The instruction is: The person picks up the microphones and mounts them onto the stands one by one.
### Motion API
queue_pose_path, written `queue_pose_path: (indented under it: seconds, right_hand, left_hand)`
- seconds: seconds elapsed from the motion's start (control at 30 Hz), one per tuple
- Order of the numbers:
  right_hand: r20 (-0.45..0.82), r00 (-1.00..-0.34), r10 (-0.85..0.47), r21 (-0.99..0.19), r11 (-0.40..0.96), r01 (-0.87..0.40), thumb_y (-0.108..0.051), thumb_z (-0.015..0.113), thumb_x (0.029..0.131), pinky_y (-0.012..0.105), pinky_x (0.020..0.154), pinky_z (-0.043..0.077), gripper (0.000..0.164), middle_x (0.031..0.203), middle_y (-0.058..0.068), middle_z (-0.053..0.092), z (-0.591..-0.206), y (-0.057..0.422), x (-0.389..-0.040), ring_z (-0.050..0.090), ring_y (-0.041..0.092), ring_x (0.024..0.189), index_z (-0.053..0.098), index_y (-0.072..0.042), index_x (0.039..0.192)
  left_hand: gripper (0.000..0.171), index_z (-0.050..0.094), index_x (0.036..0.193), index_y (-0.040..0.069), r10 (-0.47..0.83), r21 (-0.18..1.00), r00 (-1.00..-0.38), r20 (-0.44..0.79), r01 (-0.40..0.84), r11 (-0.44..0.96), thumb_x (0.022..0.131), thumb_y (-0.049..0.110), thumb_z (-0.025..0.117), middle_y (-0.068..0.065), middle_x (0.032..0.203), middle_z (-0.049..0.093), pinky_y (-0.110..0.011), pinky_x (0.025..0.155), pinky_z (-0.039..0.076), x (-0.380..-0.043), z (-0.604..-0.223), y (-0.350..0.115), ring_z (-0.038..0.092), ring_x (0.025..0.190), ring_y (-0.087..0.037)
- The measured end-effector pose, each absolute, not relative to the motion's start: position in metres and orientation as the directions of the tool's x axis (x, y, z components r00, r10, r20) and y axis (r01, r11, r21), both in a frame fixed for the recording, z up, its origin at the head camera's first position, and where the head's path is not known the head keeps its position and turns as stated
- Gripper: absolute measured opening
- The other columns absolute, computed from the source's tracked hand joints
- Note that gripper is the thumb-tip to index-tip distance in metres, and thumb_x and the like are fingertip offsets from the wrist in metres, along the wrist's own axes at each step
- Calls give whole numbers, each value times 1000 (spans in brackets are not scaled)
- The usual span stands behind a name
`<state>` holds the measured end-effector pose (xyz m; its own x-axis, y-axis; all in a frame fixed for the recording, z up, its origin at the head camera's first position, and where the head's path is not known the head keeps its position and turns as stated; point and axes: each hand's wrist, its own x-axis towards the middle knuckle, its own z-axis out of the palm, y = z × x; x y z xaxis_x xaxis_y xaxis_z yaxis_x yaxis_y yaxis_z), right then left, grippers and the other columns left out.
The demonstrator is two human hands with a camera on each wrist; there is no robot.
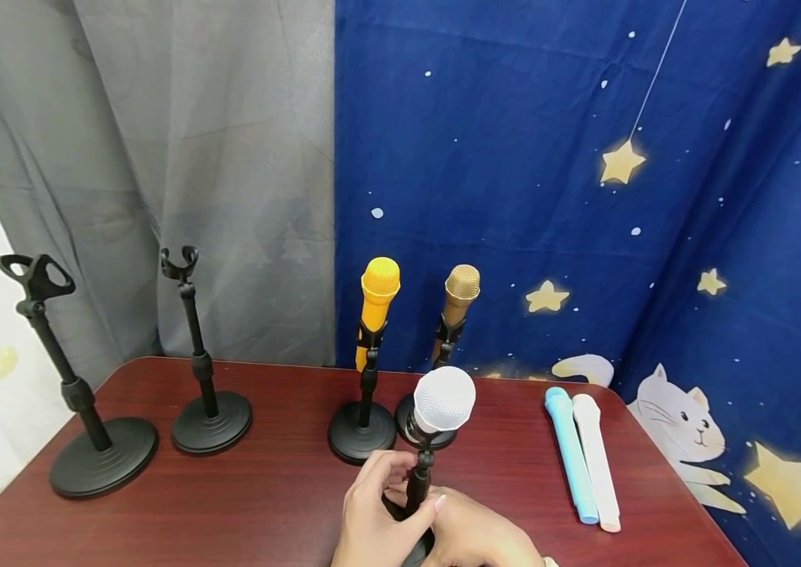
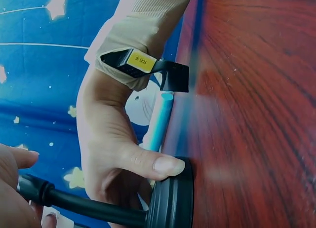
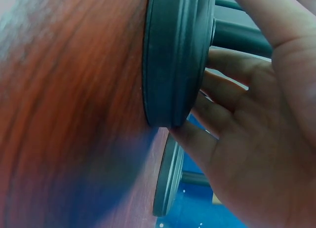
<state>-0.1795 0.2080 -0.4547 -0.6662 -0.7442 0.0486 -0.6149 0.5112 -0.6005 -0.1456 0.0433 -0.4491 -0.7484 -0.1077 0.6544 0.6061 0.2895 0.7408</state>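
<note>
Blue star-print curtain behind, red-brown desk under everything. Your near stand is at 6 o'clock, white-headed microphone clipped on top, head tipped toward 1. Key relation: the post's long axis runs close to upright, 6 to 12 in the head view, right between your hands. Left grip is curled round the post from the 8 o'clock side. Right grip comes in from 4, lower, thumb and fingers holding the base. Both touching, so neither is nearer: left has the post, right has the base. Base looks flat on the desk. Tight side is 12: gold microphone just past it, yellow microphone at 11. Loose blue microphone and loose white microphone lie between 2 and 3, well apart from you.
</note>
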Motion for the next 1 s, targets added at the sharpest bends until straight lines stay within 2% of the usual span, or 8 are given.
queue_pose_path:
  seconds: [0.17,0.33,0.47,0.57,0.67,0.8,0.9,1.0]
  right_hand:
    - [51,-670,-741,-647,487,-587,-43,88,77,20,102,49,77,137,-19,61,-457,208,-180,56,-5,119,51,-34,144]
    - [42,-681,-731,-657,493,-570,-50,87,76,20,104,48,80,138,-20,59,-458,208,-179,55,-5,120,49,-38,144]
    - [10,-709,-705,-639,541,-547,-53,87,74,21,102,49,81,137,-21,58,-457,209,-180,54,-7,119,48,-40,143]
    - [-23,-729,-684,-626,579,-523,-56,87,72,21,98,51,80,135,-22,58,-455,209,-180,54,-8,116,49,-41,142]
    - [-51,-738,-673,-607,607,-512,-55,87,72,20,93,52,78,131,-22,60,-454,209,-180,55,-9,111,52,-40,140]
    - [-85,-749,-657,-590,639,-493,-55,87,73,18,87,52,72,124,-23,62,-451,210,-180,56,-11,104,57,-36,136]
    - [-98,-757,-646,-600,646,-472,-57,86,72,18,86,52,70,122,-25,62,-451,210,-179,56,-11,103,59,-38,134]
    - [-100,-759,-643,-618,638,-460,-59,85,72,19,88,52,69,122,-26,62,-453,210,-179,56,-11,106,58,-41,133]
  left_hand:
    - [47,70,98,20,-113,753,-759,641,594,282,61,3,93,14,93,65,-24,71,57,-148,-448,45,63,81,2]
    - [38,74,96,20,-62,790,-799,598,573,219,66,6,93,12,87,69,-21,69,58,-151,-444,40,68,78,0]
    - [32,77,103,14,102,877,-880,463,472,88,73,9,90,1,94,74,-23,75,61,-156,-437,26,71,85,-2]
    - [32,76,110,6,290,930,-890,352,368,3,79,10,85,-10,104,76,-25,82,61,-166,-432,13,72,92,-2]
    - [34,74,115,0,474,944,-823,314,325,-61,83,9,82,-21,111,75,-23,84,60,-179,-429,4,73,97,-4]
    - [37,70,120,-6,648,935,-677,349,297,-194,87,6,77,-32,116,70,-21,82,59,-197,-430,-3,73,101,-7]
    - [38,66,123,-10,717,925,-585,379,263,-274,88,1,75,-38,118,65,-24,87,59,-207,-434,-6,73,108,-25]
    - [39,65,125,-11,753,926,-539,378,237,-295,89,0,73,-39,119,64,-27,94,57,-212,-435,-8,67,114,-42]
